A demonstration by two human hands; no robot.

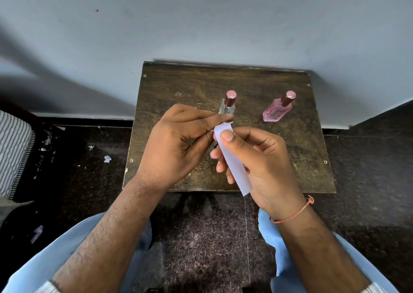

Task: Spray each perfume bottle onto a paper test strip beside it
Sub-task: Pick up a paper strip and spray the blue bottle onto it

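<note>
Above the tabletop's (169, 84) near edge, both hands are working one white paper test strip (234, 163): right hand (263, 167) clamping it under the thumb, left hand (178, 142) pinching its far tip. Strip's long axis is running from that tip back toward the person. Clear glass bottle with maroon cap (227, 106) is standing just beyond the left fingers, nearest them; pink glass bottle, same cap (278, 110), is sitting well right, toward the far right corner. Both capped; nothing blocking either.
</note>
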